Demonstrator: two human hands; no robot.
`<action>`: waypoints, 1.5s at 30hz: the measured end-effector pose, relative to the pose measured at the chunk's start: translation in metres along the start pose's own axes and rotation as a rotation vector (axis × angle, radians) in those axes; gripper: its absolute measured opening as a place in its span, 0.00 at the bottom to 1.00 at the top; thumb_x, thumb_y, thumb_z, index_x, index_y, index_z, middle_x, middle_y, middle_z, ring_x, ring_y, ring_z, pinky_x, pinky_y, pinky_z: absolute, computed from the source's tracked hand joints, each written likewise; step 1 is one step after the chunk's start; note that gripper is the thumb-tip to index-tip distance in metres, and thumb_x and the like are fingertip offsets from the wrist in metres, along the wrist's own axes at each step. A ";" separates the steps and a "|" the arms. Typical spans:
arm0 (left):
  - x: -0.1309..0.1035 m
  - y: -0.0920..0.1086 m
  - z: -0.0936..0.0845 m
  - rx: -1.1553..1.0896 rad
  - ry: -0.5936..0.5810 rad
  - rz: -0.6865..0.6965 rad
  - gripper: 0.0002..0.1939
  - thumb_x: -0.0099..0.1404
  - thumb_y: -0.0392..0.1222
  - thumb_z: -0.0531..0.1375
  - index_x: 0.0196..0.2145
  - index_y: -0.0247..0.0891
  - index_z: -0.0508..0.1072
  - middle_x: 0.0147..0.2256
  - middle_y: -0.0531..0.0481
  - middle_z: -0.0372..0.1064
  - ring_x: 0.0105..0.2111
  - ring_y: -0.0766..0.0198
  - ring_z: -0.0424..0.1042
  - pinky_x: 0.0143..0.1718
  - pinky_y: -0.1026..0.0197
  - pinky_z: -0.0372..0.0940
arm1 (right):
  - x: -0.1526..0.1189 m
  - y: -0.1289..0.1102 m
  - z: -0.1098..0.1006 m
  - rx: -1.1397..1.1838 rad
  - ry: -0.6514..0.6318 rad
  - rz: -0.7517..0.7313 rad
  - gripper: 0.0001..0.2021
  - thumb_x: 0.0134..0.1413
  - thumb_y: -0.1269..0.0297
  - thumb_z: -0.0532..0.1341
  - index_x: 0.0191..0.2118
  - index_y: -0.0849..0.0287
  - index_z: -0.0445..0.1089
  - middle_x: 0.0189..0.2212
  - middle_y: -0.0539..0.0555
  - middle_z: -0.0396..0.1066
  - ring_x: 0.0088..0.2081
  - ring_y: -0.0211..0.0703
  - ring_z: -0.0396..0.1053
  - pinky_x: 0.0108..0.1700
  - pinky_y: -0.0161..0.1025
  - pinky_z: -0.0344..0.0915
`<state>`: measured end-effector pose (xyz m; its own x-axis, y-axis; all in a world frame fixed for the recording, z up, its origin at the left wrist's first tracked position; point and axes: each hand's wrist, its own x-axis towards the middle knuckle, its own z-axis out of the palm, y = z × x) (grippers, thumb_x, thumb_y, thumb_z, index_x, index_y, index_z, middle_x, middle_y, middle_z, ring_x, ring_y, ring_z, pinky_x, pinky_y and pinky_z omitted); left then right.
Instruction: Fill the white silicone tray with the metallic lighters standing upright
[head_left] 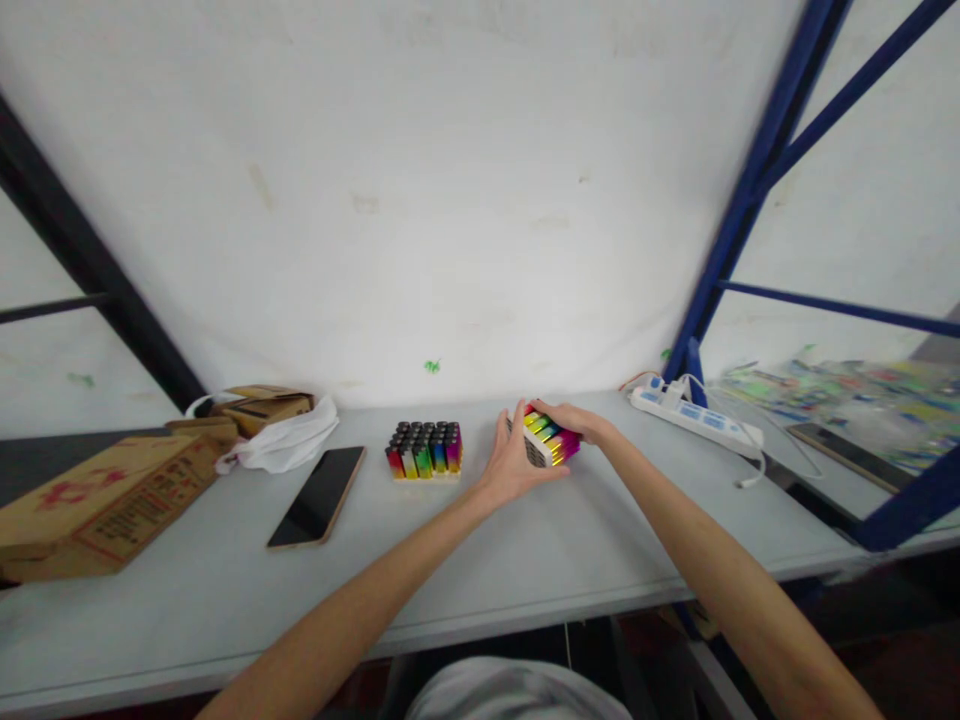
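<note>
Two bare forearms reach forward from the bottom edge of the view across a pale grey tabletop (570,540), above a patch of grey cloth that is cut off at the frame edge. Both hands meet on a small block of rainbow-coloured plastic lighters (551,440) packed side by side, which sits tilted on the tabletop near the back wall, right of centre. The left hand (514,465) presses flat against the block's near-left side with fingers spread upward; the right hand (577,420) curls over its far top edge, so each grip is closed lightly around the block rather than clenched. This looks like the block being gathered or squared up between the palms, and a next move would seem to call for even pressure from both sides so no lighter slips out. Just left stands a second tray of rainbow lighters with dark caps (424,450), upright and untouched, then a black smartphone (318,496) lying face up, a white plastic bag (289,440) and brown cardboard boxes (105,505). A white power strip (697,418) lies to the right. The block's underside and the fingertips behind it are hidden, and the colourful items beyond the blue frame (750,190) are too blurred to identify.
</note>
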<state>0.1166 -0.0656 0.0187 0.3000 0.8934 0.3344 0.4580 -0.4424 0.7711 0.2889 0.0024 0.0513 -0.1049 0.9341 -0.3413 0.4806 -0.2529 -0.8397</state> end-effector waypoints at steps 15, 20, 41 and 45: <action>0.009 -0.009 0.004 -0.034 0.181 -0.018 0.54 0.42 0.46 0.73 0.64 0.40 0.56 0.57 0.39 0.57 0.59 0.46 0.61 0.63 0.44 0.55 | -0.007 -0.002 0.020 -0.558 0.303 -0.191 0.34 0.68 0.43 0.41 0.49 0.65 0.75 0.50 0.67 0.74 0.52 0.54 0.72 0.50 0.39 0.64; 0.011 -0.010 0.004 -0.009 0.159 -0.009 0.54 0.43 0.49 0.73 0.64 0.41 0.56 0.57 0.39 0.58 0.60 0.46 0.60 0.63 0.45 0.55 | -0.008 0.006 0.021 -0.489 0.290 -0.183 0.28 0.69 0.47 0.42 0.59 0.60 0.66 0.57 0.62 0.70 0.55 0.52 0.70 0.53 0.40 0.63; 0.026 -0.017 0.003 0.037 -0.010 0.067 0.60 0.44 0.59 0.73 0.67 0.38 0.51 0.62 0.36 0.56 0.64 0.45 0.55 0.65 0.45 0.52 | -0.004 0.002 0.027 -0.625 0.310 -0.231 0.28 0.69 0.44 0.41 0.58 0.55 0.66 0.54 0.61 0.72 0.54 0.51 0.70 0.53 0.40 0.61; 0.022 -0.021 0.006 0.041 0.019 0.084 0.59 0.46 0.58 0.72 0.68 0.38 0.49 0.63 0.36 0.54 0.64 0.47 0.55 0.65 0.46 0.51 | -0.005 0.009 0.018 -0.624 0.319 -0.218 0.27 0.69 0.44 0.43 0.53 0.55 0.70 0.51 0.60 0.74 0.51 0.50 0.71 0.50 0.39 0.62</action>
<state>0.1186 -0.0366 0.0064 0.3229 0.8542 0.4076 0.4655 -0.5183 0.7174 0.2779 -0.0093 0.0377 -0.0419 0.9988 0.0258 0.8940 0.0490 -0.4454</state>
